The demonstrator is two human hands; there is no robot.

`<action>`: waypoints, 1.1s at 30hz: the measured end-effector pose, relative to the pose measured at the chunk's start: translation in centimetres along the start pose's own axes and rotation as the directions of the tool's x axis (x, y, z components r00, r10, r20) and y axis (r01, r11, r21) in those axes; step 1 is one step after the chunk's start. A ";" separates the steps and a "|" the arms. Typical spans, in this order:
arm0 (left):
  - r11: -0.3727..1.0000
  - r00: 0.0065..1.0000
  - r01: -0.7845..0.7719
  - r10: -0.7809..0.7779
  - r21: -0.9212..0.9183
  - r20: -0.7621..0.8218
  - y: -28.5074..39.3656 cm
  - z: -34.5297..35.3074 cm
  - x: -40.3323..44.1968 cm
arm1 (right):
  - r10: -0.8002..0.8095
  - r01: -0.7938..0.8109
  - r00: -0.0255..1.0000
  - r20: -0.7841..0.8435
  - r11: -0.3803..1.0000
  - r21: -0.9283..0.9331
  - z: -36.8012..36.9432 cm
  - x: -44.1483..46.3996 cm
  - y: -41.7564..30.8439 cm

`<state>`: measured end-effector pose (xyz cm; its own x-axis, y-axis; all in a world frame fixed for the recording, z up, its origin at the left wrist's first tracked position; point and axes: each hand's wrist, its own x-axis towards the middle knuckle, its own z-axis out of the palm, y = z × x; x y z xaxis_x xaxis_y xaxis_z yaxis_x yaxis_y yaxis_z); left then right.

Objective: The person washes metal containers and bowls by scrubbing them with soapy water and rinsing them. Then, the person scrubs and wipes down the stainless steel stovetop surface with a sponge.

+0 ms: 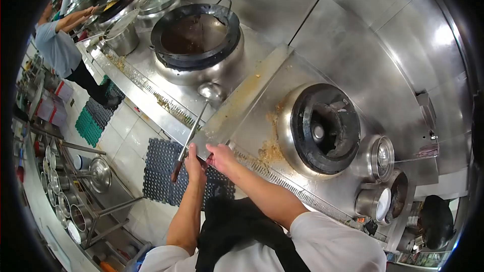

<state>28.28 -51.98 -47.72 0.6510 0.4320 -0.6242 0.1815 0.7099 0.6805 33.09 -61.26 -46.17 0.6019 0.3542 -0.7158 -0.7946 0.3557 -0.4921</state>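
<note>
Both bare hands were held close together over the near edge of the steel counter [262,121], just beside each other. Left hand [195,165]: raised thumb, fingers mostly turned from view; seen right against the handle of a long ladle [212,93], but whether it was gripped cannot be told. Right hand [222,158]: fingers bent inward toward the left hand; whether the fingers were closed on anything cannot be told. A small dark patch was seen between the hands, too unclear to be named.

The ladle was laid aslant, its bowl resting on the counter to the far side, its wooden grip projected past the near edge, over the floor. Beyond the bowl, a large wok [184,32] with brown liquid was seated on a black-rimmed stove. To the right, a second black burner ring [302,126] was left uncovered, a round metal piece in its opening. Farther right, a steel pot [367,204] with white contents was placed. Food scraps were scattered along the slotted drain [272,174]. A black mat [160,171] was spread below. At far left, a co-worker [53,45] was seen at another stove.
</note>
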 end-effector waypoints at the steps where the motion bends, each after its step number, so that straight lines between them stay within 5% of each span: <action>1: 0.999 0.999 0.024 -0.023 -0.030 0.025 1.2 0.7 -0.8 | -0.058 0.062 0.994 0.096 0.997 -0.040 -0.8 0.1 0.0; 4: 0.997 0.999 0.030 -0.027 0.075 -0.043 2.2 1.8 -1.6 | 0.171 -0.107 0.980 0.103 0.885 -0.453 -3.0 -2.4 -4.7; 6: 0.985 1.000 -0.004 0.010 0.174 -0.030 2.6 2.3 -2.3 | 0.005 -0.014 1.000 -0.021 0.889 -0.459 -6.0 -0.6 -7.0; 10: 0.977 1.000 0.023 -0.021 0.213 -0.013 3.0 2.4 -2.5 | -0.256 0.260 0.966 -0.042 0.950 0.173 -8.2 8.1 -13.8; 14: 0.964 0.999 -0.012 0.026 0.264 -0.046 2.4 2.0 -2.5 | -0.438 0.503 0.862 -0.253 0.795 0.339 -9.1 13.4 -18.8; 16: 0.963 0.996 -0.052 0.031 0.264 0.080 2.2 1.4 -2.2 | -0.402 0.479 0.871 -0.283 0.825 0.300 -9.3 14.8 -19.5; 19: 0.974 0.996 -0.045 0.062 0.222 -0.070 2.0 1.6 -2.2 | -0.395 0.498 0.840 -0.371 0.834 0.239 -7.9 13.2 -19.5; 22: 0.990 0.993 0.115 -0.117 0.084 0.017 3.7 -1.6 -2.0 | -0.419 0.530 0.784 -0.457 0.835 0.144 -4.2 10.2 -18.1; 24: 0.986 0.993 0.055 -0.071 0.159 0.099 4.6 -4.9 -2.1 | -0.365 0.512 0.782 -0.504 0.838 0.187 -1.5 6.4 -16.2; 27: 0.969 0.988 -0.070 0.034 0.237 0.153 7.1 -9.1 -4.8 | -0.411 0.486 0.873 -0.261 0.764 0.424 -2.8 6.6 -11.9; 30: 0.957 0.989 -0.089 0.052 0.277 0.140 8.8 -13.0 -6.4 | -0.489 0.606 0.792 -0.367 0.704 0.370 -1.7 -0.5 -9.4; 32: 0.856 0.922 -0.220 0.025 0.468 0.387 10.0 -16.4 -5.4 | -0.501 0.612 0.790 -0.353 0.680 0.404 -3.5 -1.5 -7.0; 33: 0.893 0.921 -0.160 -0.018 0.421 0.389 11.6 -13.4 -8.7 | -0.505 0.605 0.796 -0.334 0.679 0.416 -4.5 -2.3 -6.2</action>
<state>14.87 -40.06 -39.54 0.8832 0.1684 -0.4376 0.3676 0.3306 0.8692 36.27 -68.18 -43.73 0.8534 -0.1865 -0.4867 -0.1417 0.8156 -0.5610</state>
